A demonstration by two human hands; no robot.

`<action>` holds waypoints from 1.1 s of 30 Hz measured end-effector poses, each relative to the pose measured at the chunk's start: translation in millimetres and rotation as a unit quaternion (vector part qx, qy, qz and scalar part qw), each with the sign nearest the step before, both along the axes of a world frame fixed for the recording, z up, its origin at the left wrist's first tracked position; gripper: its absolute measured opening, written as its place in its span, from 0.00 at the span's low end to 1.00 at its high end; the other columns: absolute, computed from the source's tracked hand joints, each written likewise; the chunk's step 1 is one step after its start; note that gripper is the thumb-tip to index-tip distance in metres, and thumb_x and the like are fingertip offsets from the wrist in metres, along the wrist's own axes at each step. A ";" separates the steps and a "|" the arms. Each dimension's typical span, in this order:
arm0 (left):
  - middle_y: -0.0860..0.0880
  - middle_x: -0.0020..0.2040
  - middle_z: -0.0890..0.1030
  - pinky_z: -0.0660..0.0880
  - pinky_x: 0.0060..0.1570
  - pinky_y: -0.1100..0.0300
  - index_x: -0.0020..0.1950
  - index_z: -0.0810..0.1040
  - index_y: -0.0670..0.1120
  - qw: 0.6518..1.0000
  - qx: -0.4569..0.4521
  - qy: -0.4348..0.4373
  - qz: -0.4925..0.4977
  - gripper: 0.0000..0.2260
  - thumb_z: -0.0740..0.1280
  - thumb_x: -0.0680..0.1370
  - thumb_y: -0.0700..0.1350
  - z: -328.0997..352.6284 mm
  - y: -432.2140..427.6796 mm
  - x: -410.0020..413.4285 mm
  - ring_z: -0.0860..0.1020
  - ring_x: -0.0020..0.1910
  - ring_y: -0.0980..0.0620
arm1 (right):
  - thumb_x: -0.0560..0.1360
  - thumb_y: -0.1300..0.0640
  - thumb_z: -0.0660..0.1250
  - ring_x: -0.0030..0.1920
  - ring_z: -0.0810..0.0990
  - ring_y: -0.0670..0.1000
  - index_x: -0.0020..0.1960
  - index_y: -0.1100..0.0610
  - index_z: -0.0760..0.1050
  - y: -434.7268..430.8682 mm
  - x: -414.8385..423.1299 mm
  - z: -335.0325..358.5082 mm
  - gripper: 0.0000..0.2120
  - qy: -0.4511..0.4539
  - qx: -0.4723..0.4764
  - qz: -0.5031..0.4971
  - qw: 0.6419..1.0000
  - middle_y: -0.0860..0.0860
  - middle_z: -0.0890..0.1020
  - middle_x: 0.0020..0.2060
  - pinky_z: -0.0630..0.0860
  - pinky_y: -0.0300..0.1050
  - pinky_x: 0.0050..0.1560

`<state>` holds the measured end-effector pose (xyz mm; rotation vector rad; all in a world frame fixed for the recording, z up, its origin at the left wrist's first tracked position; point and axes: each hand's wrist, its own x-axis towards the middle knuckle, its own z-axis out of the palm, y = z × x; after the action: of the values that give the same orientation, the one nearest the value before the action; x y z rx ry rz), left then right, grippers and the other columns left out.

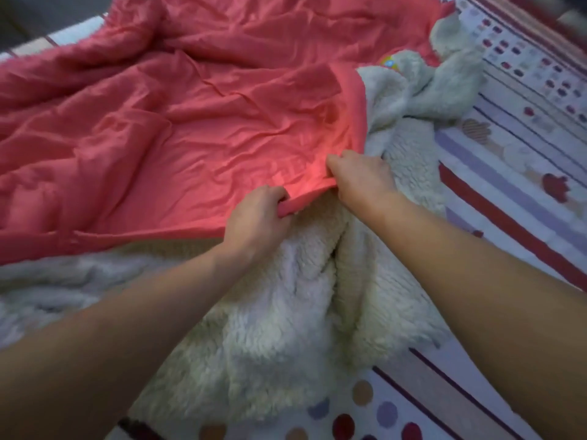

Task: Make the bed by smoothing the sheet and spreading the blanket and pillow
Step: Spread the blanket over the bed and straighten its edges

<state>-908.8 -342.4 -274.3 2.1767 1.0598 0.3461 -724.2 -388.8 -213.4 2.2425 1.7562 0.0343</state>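
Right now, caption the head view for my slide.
Left hand and right hand grip the pink blanket's edge, fleece bunched over patterned sheet.

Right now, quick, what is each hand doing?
Left hand: closed, gripping the pink blanket by its edge.
Right hand: closed, pinching the same edge.

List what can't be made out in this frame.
Head view only.
Pillow: not seen; under the pink blanket or outside the frame, unknowable.
Fingertips of the left hand and right hand: curled under the blanket hem they grip.
Sheet: mostly covered by the blanket, so its wrinkles are hidden.
Colourful patch on the white fleece: too small and blurred to identify.
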 end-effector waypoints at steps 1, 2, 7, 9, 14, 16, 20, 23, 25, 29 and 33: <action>0.46 0.46 0.82 0.75 0.44 0.49 0.49 0.81 0.49 1.000 0.002 0.002 0.002 0.07 0.68 0.72 0.47 3.1 -13.5 -3.6 0.80 0.50 0.41 | 0.79 0.64 0.58 0.57 0.81 0.63 0.64 0.56 0.72 -14.1 -3.6 4.0 0.14 0.001 0.005 0.000 1.000 0.57 0.78 0.58 0.75 0.54 0.49; 0.45 0.47 0.82 0.75 0.44 0.50 0.49 0.81 0.50 1.000 0.003 0.003 0.005 0.07 0.69 0.72 0.46 4.7 -23.3 -5.6 0.80 0.50 0.41 | 0.80 0.64 0.58 0.57 0.81 0.63 0.64 0.56 0.72 -24.4 -5.7 6.5 0.14 0.003 0.006 0.000 1.000 0.57 0.78 0.58 0.75 0.54 0.50; 0.47 0.46 0.82 0.73 0.45 0.51 0.48 0.80 0.51 1.000 0.002 -0.008 -0.009 0.06 0.69 0.72 0.46 14.9 -78.0 -19.3 0.79 0.50 0.43 | 0.80 0.63 0.56 0.56 0.81 0.62 0.63 0.55 0.72 -87.3 -20.1 12.1 0.14 0.009 0.030 -0.014 0.999 0.57 0.79 0.57 0.74 0.54 0.49; 0.48 0.47 0.81 0.74 0.46 0.51 0.49 0.80 0.51 1.000 -0.001 0.000 -0.014 0.07 0.70 0.71 0.45 19.8 -93.3 -23.7 0.79 0.50 0.44 | 0.80 0.64 0.56 0.56 0.81 0.62 0.63 0.56 0.71 -109.2 -26.0 12.6 0.14 0.010 0.034 -0.027 0.999 0.57 0.78 0.57 0.74 0.54 0.50; 0.48 0.44 0.81 0.74 0.44 0.51 0.48 0.81 0.50 0.998 0.006 -0.003 -0.055 0.07 0.68 0.70 0.43 26.4 -139.0 -33.6 0.79 0.48 0.44 | 0.80 0.66 0.56 0.56 0.80 0.63 0.62 0.56 0.72 -166.7 -38.2 15.7 0.14 0.008 0.038 -0.071 0.997 0.57 0.78 0.57 0.74 0.55 0.51; 0.48 0.44 0.81 0.74 0.43 0.50 0.47 0.80 0.51 0.997 0.006 -0.004 -0.071 0.06 0.69 0.71 0.44 29.4 -157.3 -37.6 0.79 0.47 0.44 | 0.81 0.65 0.56 0.55 0.80 0.63 0.62 0.57 0.72 -187.9 -44.5 19.7 0.13 0.008 0.045 -0.086 0.995 0.57 0.78 0.56 0.74 0.56 0.50; 0.49 0.44 0.80 0.76 0.42 0.49 0.47 0.80 0.52 0.996 0.003 0.004 -0.086 0.06 0.67 0.72 0.43 36.8 -189.1 -49.6 0.79 0.46 0.44 | 0.80 0.65 0.57 0.55 0.80 0.63 0.62 0.56 0.72 -227.6 -61.2 30.2 0.13 0.013 0.046 -0.105 0.993 0.57 0.77 0.56 0.73 0.54 0.47; 0.51 0.44 0.80 0.76 0.42 0.48 0.47 0.79 0.53 0.994 0.002 0.013 -0.109 0.07 0.66 0.72 0.43 45.3 -213.0 -60.2 0.78 0.45 0.46 | 0.80 0.65 0.57 0.54 0.80 0.63 0.63 0.57 0.71 -259.8 -73.9 38.4 0.13 0.003 0.043 -0.129 0.991 0.57 0.77 0.56 0.67 0.53 0.43; 0.51 0.44 0.80 0.76 0.42 0.48 0.47 0.79 0.53 0.993 0.000 0.016 -0.117 0.07 0.66 0.72 0.43 48.8 -226.0 -66.1 0.78 0.45 0.47 | 0.80 0.65 0.57 0.53 0.80 0.63 0.63 0.57 0.72 -277.5 -80.4 39.7 0.13 0.000 0.052 -0.135 0.989 0.57 0.77 0.55 0.67 0.53 0.42; 0.52 0.45 0.79 0.76 0.41 0.50 0.48 0.79 0.53 0.991 -0.002 0.020 -0.133 0.07 0.65 0.73 0.43 53.8 -257.9 -74.0 0.77 0.44 0.48 | 0.79 0.65 0.57 0.53 0.79 0.63 0.61 0.57 0.73 -314.6 -91.9 36.5 0.13 0.027 0.069 -0.159 0.984 0.58 0.77 0.53 0.73 0.54 0.45; 0.52 0.45 0.79 0.73 0.37 0.53 0.46 0.79 0.53 0.991 0.003 0.024 -0.135 0.07 0.66 0.73 0.42 50.7 -288.0 -80.8 0.77 0.41 0.50 | 0.80 0.64 0.59 0.52 0.79 0.62 0.58 0.57 0.73 -347.4 -99.8 31.1 0.10 0.031 0.076 -0.171 0.982 0.57 0.77 0.52 0.72 0.53 0.43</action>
<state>-989.7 -630.5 -223.6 2.3072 0.7769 0.1731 -824.0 -736.3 -182.3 2.6531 1.4148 0.0264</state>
